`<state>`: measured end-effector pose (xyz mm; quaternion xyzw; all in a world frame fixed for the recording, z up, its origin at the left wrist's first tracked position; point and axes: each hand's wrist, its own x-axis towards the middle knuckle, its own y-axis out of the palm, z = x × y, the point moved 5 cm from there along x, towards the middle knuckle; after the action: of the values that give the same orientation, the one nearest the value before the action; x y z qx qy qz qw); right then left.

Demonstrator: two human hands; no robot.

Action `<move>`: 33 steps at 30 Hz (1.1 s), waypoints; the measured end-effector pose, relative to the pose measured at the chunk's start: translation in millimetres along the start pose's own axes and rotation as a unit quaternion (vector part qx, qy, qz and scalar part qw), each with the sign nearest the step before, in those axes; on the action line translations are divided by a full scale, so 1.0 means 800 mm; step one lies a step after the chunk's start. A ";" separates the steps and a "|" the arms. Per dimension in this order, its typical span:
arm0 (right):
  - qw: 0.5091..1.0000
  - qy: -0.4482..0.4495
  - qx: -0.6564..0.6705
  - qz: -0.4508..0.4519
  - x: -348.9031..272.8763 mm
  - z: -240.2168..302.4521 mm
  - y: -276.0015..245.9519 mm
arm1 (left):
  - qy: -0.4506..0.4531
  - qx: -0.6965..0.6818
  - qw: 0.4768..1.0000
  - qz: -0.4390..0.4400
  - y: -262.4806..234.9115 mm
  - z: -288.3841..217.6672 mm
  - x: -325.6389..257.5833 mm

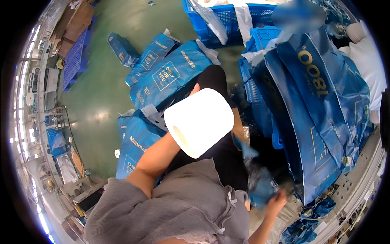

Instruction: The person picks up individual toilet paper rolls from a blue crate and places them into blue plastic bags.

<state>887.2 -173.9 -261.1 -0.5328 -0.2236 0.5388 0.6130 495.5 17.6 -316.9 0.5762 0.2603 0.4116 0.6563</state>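
Observation:
A thick white paper roll is in front of my body, its core hole turned toward the lower left. My left hand is closed on it from beneath. Only a bit of its fingers shows past the far edge; the roll hides the rest. Low on the right, my right hand pinches a crumpled blue and clear plastic wrapper. The wrapper is smeared by motion and hangs beside my right leg. Roll and wrapper are apart.
Blue printed plastic bags lie on the green floor ahead and left. More large blue bags stand close on my right. Beyond is a blue crate with white rolls. Another person's white sleeve shows at far right. A blue pallet leans left.

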 end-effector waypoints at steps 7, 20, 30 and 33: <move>0.984 -0.052 -0.075 0.152 -0.066 -0.035 -0.013 | 0.235 0.366 0.900 -0.034 0.015 0.024 0.010; 0.843 -0.206 0.483 0.118 0.127 0.326 0.067 | 0.152 0.142 0.886 -0.413 0.034 0.041 -0.002; 0.803 -0.077 0.557 0.196 0.115 0.297 0.098 | 0.190 0.307 0.835 -0.416 0.051 0.034 -0.009; 0.809 -0.035 0.556 0.190 0.112 0.296 0.088 | 0.188 0.339 0.809 -0.441 0.055 0.041 -0.004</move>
<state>685.1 -5.9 -272.6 -0.1140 0.1987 0.6951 0.6815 510.2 -2.9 -267.6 0.4965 0.7281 0.0637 0.4683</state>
